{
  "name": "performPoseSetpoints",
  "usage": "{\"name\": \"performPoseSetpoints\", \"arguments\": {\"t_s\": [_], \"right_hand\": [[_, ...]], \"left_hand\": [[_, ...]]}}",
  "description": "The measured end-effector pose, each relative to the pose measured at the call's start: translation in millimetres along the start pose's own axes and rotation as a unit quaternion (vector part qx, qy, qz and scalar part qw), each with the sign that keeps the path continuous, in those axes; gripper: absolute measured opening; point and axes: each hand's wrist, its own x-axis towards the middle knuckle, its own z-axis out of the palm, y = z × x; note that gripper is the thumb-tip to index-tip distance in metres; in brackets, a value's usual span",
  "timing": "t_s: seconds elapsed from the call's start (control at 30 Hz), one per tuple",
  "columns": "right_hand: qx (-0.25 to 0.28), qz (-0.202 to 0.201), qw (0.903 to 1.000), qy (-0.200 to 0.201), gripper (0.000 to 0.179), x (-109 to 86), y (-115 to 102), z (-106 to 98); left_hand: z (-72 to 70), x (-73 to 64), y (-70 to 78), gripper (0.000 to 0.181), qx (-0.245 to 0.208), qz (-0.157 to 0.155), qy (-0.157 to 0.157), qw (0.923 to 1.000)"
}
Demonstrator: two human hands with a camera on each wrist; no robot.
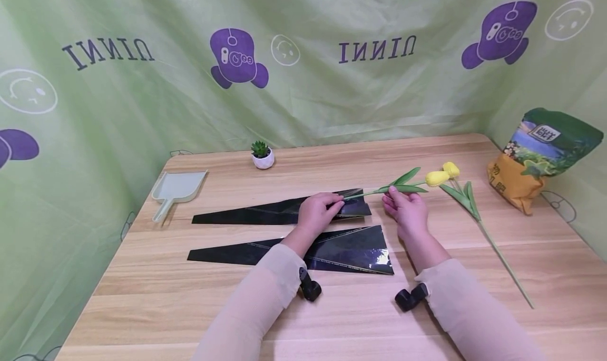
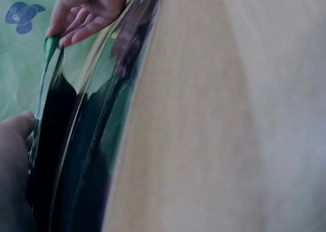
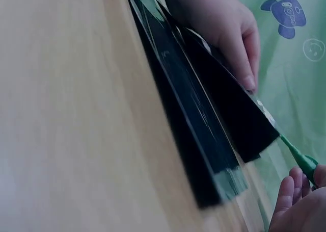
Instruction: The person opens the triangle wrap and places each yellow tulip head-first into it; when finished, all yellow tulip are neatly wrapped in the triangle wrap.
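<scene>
My right hand pinches an artificial yellow tulip by its green leaves and stem, below the flower. The tulip's stem runs left across the wide end of a long, tapering black flower sleeve. At that end my left hand pinches the sleeve close to the stem, its thumb along the sleeve's edge in the right wrist view. A second black sleeve lies flat nearer the front, under my left forearm. Another yellow tulip lies on the right, its stem slanting toward the front.
A grey dustpan lies at the back left of the wooden table. Near the back edge stands a small potted succulent. A colourful bag stands at the right edge. A green printed curtain hangs behind.
</scene>
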Motion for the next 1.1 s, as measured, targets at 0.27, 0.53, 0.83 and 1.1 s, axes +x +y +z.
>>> {"name": "performPoseSetpoints", "arguments": {"t_s": [0.27,0.53,0.83,1.1], "right_hand": [[-0.059,-0.007,0.9971,-0.046,0.008,-7.3,11,15],[-0.123,0.006,0.9890,-0.082,0.010,-11.1,12,19],[-0.088,0.014,0.9911,-0.099,0.006,-12.4,9,14],[-0.018,0.034,0.9964,-0.076,0.024,-12.7,4,8]], "left_hand": [[0.4,0.1,1.7,0.020,-0.024,0.011,0.031,0.9992],[4.6,-0.6,-1.0,0.020,-0.042,0.006,0.040,0.9983],[9.0,-0.9,-4.7,0.020,-0.050,0.005,0.052,0.9974],[9.8,-1.3,-6.3,0.020,-0.051,0.001,0.052,0.9974]]}}
